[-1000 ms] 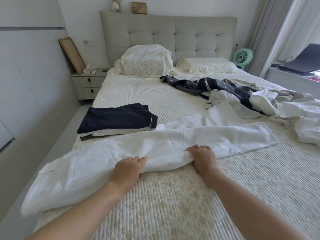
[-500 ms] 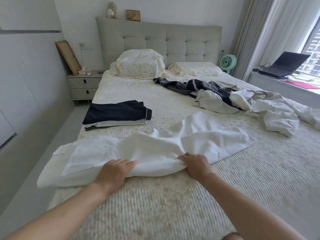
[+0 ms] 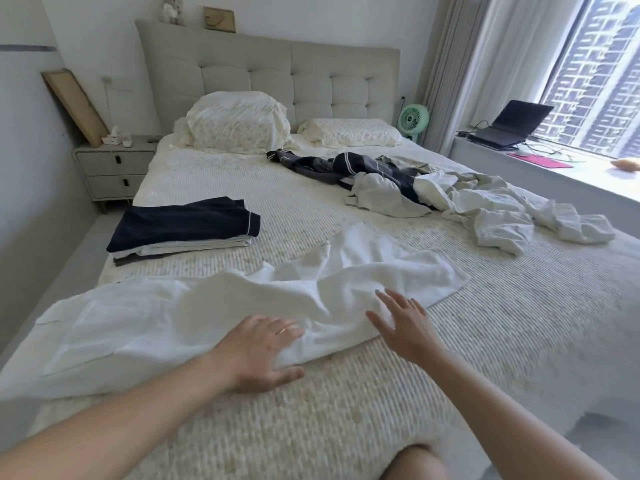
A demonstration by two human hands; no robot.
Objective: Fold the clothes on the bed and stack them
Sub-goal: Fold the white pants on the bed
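flattening long white cotton garment [image 3: 194, 317] at near bed edge, left hand [image 3: 258, 348] and right hand [image 3: 403, 325] with fingers spread, gripping nothing. next, probably folding; afterwards onto navy-topped folded stack [image 3: 183, 226] beyond.

Bright daylight pours in from the window [image 3: 595, 84] on the right, washing the far right edge pale. The bed [image 3: 346, 427] is evenly lit, shadows soft and faint. Near things smear with motion blur; walls and window frame bow outward at the edges.
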